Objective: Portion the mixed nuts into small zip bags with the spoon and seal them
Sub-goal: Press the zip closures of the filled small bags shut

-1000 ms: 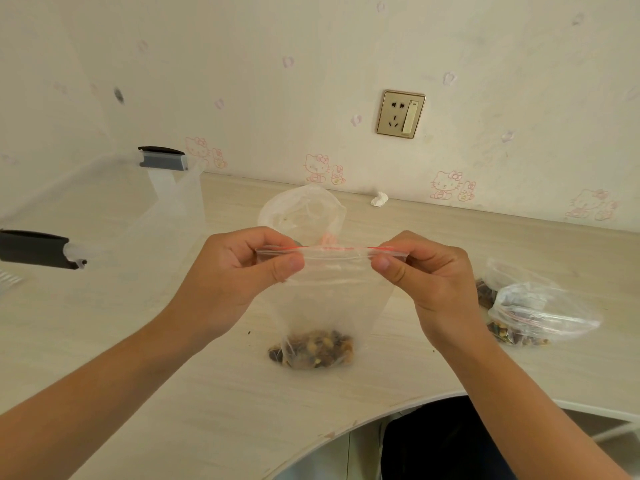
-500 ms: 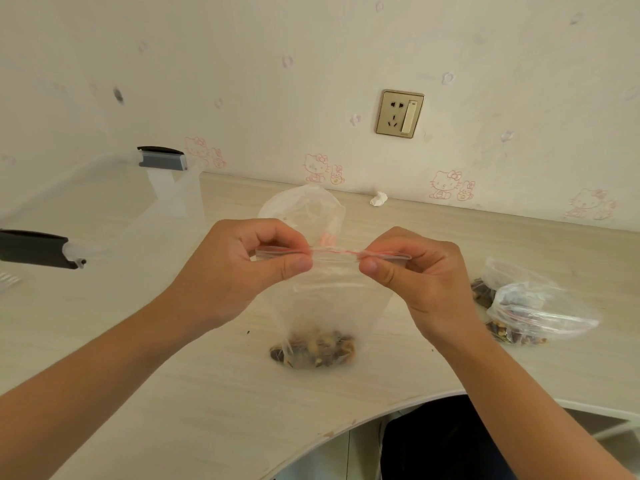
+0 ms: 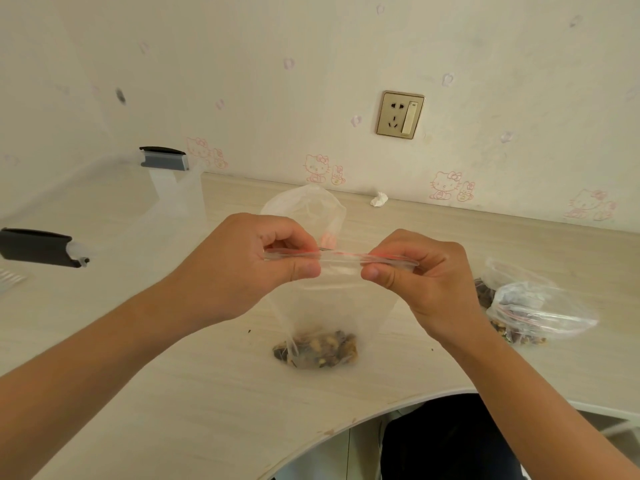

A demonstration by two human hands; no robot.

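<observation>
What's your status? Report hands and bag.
Left hand, right hand pinching top seal of zip bag. Bag upright, nuts at bottom. Nothing in the way.

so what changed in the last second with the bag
The left hand and right hand slid toward each other along the zip strip, narrowing the gap between the thumbs. Both still pinch the small zip bag, mixed nuts at its bottom; the filled bags at right are unmoved.

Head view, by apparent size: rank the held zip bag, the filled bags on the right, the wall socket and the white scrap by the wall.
1. held zip bag, though it is nearest the camera, which inflates it
2. filled bags, counted together as a pile
3. wall socket
4. white scrap
</observation>
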